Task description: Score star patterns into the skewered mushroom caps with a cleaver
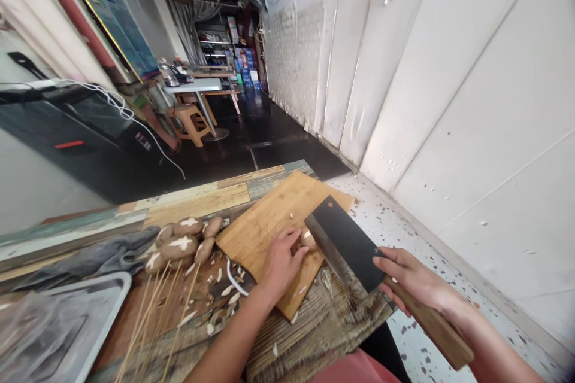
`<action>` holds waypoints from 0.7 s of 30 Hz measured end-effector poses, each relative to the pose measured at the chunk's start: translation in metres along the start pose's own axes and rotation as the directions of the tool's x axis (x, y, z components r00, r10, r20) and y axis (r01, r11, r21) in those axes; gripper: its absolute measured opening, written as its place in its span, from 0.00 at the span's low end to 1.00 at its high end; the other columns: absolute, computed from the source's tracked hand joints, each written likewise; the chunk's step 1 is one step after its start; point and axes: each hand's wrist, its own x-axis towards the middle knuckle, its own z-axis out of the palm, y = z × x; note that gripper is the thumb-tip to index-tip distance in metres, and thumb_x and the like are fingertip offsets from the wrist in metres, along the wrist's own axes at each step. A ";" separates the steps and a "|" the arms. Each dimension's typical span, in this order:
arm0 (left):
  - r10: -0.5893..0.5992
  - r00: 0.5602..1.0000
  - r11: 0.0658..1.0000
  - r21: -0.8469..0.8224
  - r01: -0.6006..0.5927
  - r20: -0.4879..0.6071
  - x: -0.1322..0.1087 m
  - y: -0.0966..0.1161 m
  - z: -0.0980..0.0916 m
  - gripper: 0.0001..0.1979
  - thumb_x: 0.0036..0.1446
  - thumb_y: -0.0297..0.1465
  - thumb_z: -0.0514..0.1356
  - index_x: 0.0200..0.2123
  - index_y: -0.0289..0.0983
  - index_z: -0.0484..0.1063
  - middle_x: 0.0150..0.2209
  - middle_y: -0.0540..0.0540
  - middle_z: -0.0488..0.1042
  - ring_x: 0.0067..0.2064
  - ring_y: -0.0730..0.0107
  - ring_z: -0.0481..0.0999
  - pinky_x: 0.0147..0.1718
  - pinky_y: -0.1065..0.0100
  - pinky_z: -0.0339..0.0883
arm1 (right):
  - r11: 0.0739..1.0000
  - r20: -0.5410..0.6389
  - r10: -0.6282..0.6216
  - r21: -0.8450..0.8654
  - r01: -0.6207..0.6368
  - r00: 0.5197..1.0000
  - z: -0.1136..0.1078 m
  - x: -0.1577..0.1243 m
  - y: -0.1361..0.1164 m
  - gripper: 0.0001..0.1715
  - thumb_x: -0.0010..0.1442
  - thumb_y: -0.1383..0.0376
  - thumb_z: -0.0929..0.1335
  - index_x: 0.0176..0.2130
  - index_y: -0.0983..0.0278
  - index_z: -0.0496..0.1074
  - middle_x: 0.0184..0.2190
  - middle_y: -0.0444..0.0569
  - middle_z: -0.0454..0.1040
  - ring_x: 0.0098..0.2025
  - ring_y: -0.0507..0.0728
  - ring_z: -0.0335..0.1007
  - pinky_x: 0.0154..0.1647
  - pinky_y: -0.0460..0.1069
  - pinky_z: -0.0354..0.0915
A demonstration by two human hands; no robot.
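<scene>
A wooden cutting board (pixel 256 224) lies at an angle on the table. My left hand (pixel 283 260) rests over it, fingers curled round a brown mushroom (pixel 308 239) near the board's right side. My right hand (pixel 406 278) grips a cleaver (pixel 348 242) where its dark blade meets the wooden handle; the blade is tilted beside the mushroom. Left of the board sit several mushrooms (pixel 179 246), some with pale star-shaped cuts on their caps. Thin wooden skewers (pixel 155 317) lean against them, and pale mushroom trimmings (pixel 219 314) are scattered nearby.
A metal tray (pixel 112 305) with plastic film stands at the lower left, a grey cloth (pixel 108 251) behind it. The patchwork wooden table (pixel 202 200) ends near a white wall (pixel 431 90) on the right. Farther back are a stool (pixel 191 122) and a small table (pixel 197 85).
</scene>
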 end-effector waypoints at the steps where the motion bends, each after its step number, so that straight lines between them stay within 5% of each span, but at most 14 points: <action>1: 0.008 1.000 1.000 0.009 -0.008 -0.011 0.000 0.000 0.001 0.16 0.53 0.30 0.61 0.46 0.35 0.75 0.47 0.39 0.75 0.50 0.56 0.72 0.52 0.53 0.65 | 0.994 -0.027 -0.055 -0.098 0.052 0.998 0.001 -0.005 0.000 0.14 0.66 0.53 0.57 0.38 0.61 0.60 0.15 0.38 0.65 0.13 0.50 0.60 0.16 0.45 0.60; 3: 0.017 0.999 0.999 0.029 -0.016 -0.033 -0.002 0.002 0.002 0.14 0.53 0.30 0.61 0.44 0.36 0.76 0.45 0.40 0.76 0.48 0.56 0.73 0.50 0.53 0.65 | 0.898 -0.101 -0.255 -0.393 0.197 0.962 0.008 -0.015 0.004 0.18 0.68 0.55 0.55 0.32 0.61 0.60 0.17 0.41 0.66 0.16 0.51 0.63 0.19 0.47 0.60; 6: -0.008 0.998 0.999 0.047 0.011 -0.062 -0.004 0.009 0.003 0.13 0.52 0.31 0.62 0.42 0.34 0.76 0.41 0.40 0.76 0.44 0.58 0.74 0.46 0.56 0.68 | 0.481 -0.053 -0.601 -0.821 0.307 0.797 0.027 -0.026 0.015 0.17 0.69 0.63 0.53 0.34 0.64 0.64 0.18 0.45 0.67 0.17 0.53 0.65 0.19 0.48 0.55; 9: -0.037 0.997 0.999 0.029 0.039 -0.060 -0.006 0.016 0.002 0.09 0.51 0.28 0.60 0.37 0.35 0.76 0.39 0.42 0.77 0.42 0.59 0.75 0.43 0.58 0.68 | 0.080 0.113 -0.721 -0.967 0.244 0.684 0.047 -0.027 0.028 0.14 0.62 0.72 0.56 0.41 0.70 0.68 0.17 0.46 0.68 0.14 0.55 0.64 0.16 0.50 0.49; 11: -0.052 0.998 0.999 -0.011 0.051 -0.043 -0.007 0.019 0.001 0.06 0.49 0.25 0.58 0.31 0.35 0.75 0.37 0.43 0.77 0.40 0.60 0.76 0.41 0.59 0.69 | -0.077 0.177 -0.732 -0.981 0.178 0.658 0.057 -0.026 0.032 0.18 0.54 0.76 0.61 0.45 0.75 0.69 0.18 0.49 0.70 0.14 0.57 0.65 0.14 0.51 0.48; 15: -0.044 0.995 0.995 -0.097 0.036 -0.089 -0.009 0.017 0.001 0.09 0.44 0.25 0.60 0.32 0.34 0.73 0.35 0.43 0.77 0.39 0.59 0.76 0.42 0.60 0.70 | -0.214 0.231 -0.682 -0.970 0.113 0.694 0.067 -0.027 0.032 0.30 0.43 0.76 0.66 0.49 0.77 0.70 0.19 0.53 0.72 0.15 0.60 0.68 0.12 0.50 0.53; 21: -0.012 0.991 0.995 -0.096 -0.001 -0.131 -0.012 0.007 0.006 0.12 0.43 0.28 0.59 0.35 0.36 0.72 0.36 0.43 0.77 0.40 0.58 0.77 0.42 0.57 0.71 | -0.253 0.196 -0.653 -0.967 0.033 0.731 0.078 -0.031 0.033 0.30 0.45 0.75 0.68 0.50 0.74 0.73 0.19 0.55 0.72 0.16 0.60 0.68 0.10 0.49 0.60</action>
